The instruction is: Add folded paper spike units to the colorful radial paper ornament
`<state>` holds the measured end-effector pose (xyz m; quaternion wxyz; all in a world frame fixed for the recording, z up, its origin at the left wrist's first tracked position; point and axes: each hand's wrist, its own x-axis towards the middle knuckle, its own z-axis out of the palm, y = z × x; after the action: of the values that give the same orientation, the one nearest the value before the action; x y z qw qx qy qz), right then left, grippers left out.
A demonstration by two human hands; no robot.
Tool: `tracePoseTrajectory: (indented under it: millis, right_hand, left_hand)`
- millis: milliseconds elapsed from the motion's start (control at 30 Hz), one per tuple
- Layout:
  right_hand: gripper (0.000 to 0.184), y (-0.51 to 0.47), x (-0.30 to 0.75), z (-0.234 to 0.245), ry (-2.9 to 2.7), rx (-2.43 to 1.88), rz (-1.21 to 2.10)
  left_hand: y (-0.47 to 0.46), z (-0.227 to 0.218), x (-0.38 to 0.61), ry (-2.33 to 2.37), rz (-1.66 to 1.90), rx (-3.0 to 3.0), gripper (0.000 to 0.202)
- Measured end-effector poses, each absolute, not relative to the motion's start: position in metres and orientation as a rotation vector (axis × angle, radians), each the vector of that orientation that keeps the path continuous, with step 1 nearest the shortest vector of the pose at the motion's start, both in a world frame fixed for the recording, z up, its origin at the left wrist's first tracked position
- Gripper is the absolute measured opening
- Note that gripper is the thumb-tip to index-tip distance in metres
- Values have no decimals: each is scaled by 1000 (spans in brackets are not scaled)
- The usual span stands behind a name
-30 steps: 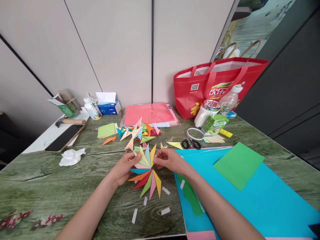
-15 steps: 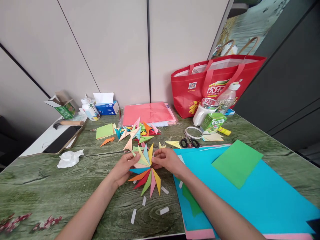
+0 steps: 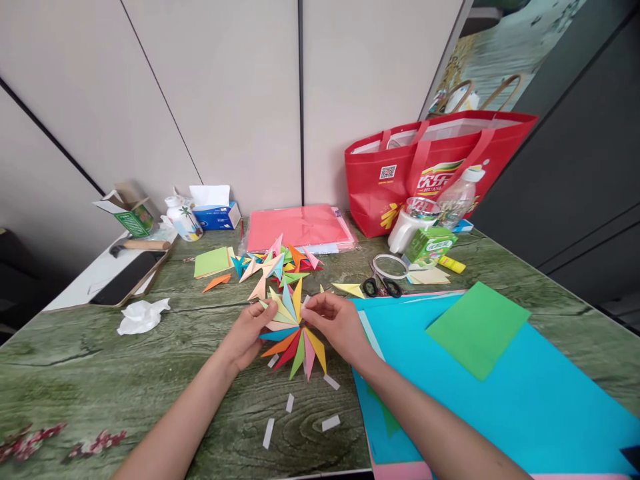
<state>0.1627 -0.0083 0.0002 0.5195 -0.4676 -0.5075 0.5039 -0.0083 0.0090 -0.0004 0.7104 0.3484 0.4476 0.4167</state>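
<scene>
My left hand (image 3: 250, 333) pinches a folded-paper star (image 3: 300, 347) by its left side, thumb on top of the pale yellow points. The star's colourful points fan out from a centre, with a gap at the right. Just right of the upper points, the thumb and fingers of my right hand (image 3: 333, 323) are closed on a small white strip (image 3: 306, 301), which mostly hides behind them. Several more white strips (image 3: 269, 433) lie on the table below the star. Beyond my hands is a pile of folded paper pieces (image 3: 280, 263).
Scissors (image 3: 382, 287) and a tape roll (image 3: 391, 267) lie right of the pile. Blue paper sheets (image 3: 475, 413) with a green square (image 3: 480, 330) cover the right side. A red bag (image 3: 370, 193), a crumpled tissue (image 3: 143, 316) and a phone (image 3: 127, 279) are around.
The star has tilted and risen slightly in my left hand. My right hand has shifted a little, and the white strip at its fingertips shows more clearly.
</scene>
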Motion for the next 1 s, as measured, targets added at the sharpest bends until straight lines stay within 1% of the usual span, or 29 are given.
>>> tracePoseTrajectory:
  millis: [200, 433, 833, 1000]
  right_hand:
    - [18, -12, 161, 4, -1159, -1132, 1171]
    - [23, -12, 160, 5, -1084, -1148, 1215]
    - [27, -5, 166, -6, -1091, -1110, 1352]
    - [29, -5, 165, -6, -1078, -1146, 1355]
  left_hand:
    - [7, 2, -5, 969, 950, 815, 29]
    - [6, 2, -4, 969, 960, 843, 32]
    - [6, -3, -3, 990, 970, 882, 28]
    - [6, 0, -2, 1005, 971, 877, 30]
